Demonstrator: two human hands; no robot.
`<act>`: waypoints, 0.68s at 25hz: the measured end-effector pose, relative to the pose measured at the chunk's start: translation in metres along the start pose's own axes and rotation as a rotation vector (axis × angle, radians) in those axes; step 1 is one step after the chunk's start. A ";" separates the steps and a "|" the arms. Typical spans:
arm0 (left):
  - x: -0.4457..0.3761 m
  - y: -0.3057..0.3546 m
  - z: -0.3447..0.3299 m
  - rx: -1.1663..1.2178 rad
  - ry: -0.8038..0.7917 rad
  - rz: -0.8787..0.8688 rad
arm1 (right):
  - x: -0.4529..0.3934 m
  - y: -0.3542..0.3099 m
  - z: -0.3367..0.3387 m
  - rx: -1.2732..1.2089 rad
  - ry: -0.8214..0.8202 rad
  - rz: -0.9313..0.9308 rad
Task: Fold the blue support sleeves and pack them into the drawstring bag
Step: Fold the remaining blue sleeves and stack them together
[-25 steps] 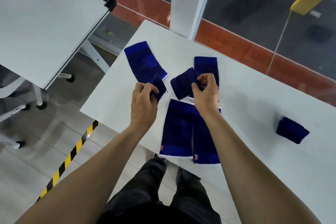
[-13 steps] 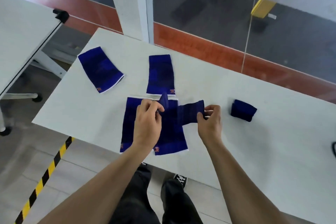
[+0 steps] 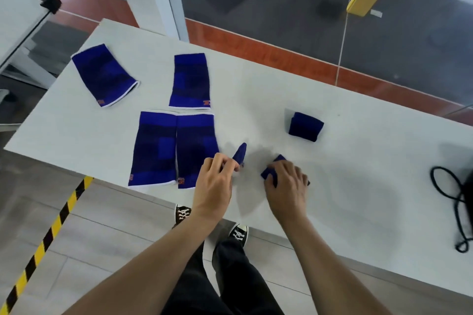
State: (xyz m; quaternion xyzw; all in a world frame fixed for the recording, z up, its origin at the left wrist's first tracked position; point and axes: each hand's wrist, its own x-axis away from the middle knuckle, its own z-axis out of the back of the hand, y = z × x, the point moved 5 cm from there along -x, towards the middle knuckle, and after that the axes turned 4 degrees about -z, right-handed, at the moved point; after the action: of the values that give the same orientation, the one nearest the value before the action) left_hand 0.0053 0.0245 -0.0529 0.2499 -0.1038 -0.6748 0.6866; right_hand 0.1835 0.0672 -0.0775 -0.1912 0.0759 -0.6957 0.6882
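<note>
Several blue support sleeves lie flat on the white table [image 3: 358,161]: one at the far left [image 3: 103,75], one in the middle [image 3: 190,80], and two side by side at the front edge [image 3: 153,148] [image 3: 195,146]. A folded sleeve [image 3: 305,126] sits apart to the right. My left hand [image 3: 216,183] pinches a small blue end [image 3: 241,153] that sticks up. My right hand [image 3: 288,183] presses a folded blue piece [image 3: 270,172] onto the table. Whether the two bits join is hidden. The black drawstring bag [image 3: 469,186] is cut off by the right edge.
The bag's black cord [image 3: 446,190] loops over the table at the right. A second white table [image 3: 18,20] stands to the left. Yellow-and-black floor tape [image 3: 48,235] runs below the table's front edge, and my shoes [image 3: 183,213] are under it.
Both hands moved right, off the front pair of sleeves. The small sleeve stretched between them is now bunched, with my right hand pressing its part down on the table. The view shifted right, showing the bag.
</note>
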 end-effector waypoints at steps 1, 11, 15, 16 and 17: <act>0.002 0.005 -0.003 -0.001 0.007 -0.002 | 0.011 0.006 -0.005 0.025 -0.021 0.018; 0.020 0.043 -0.061 0.091 -0.498 -0.130 | 0.004 0.033 -0.006 -0.090 -0.147 -0.072; 0.031 0.028 -0.059 0.064 -0.402 -0.067 | 0.012 0.041 -0.006 0.018 -0.152 -0.039; 0.030 0.024 -0.057 0.014 -0.388 -0.069 | 0.012 0.041 -0.009 0.013 -0.167 -0.028; 0.029 0.021 -0.056 -0.039 -0.394 -0.079 | 0.010 0.040 -0.011 0.003 -0.177 -0.019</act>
State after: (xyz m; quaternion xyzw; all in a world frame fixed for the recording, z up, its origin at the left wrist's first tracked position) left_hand 0.0521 0.0068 -0.0961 0.1038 -0.2133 -0.7388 0.6308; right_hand 0.2171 0.0536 -0.1005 -0.2514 0.0118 -0.6827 0.6860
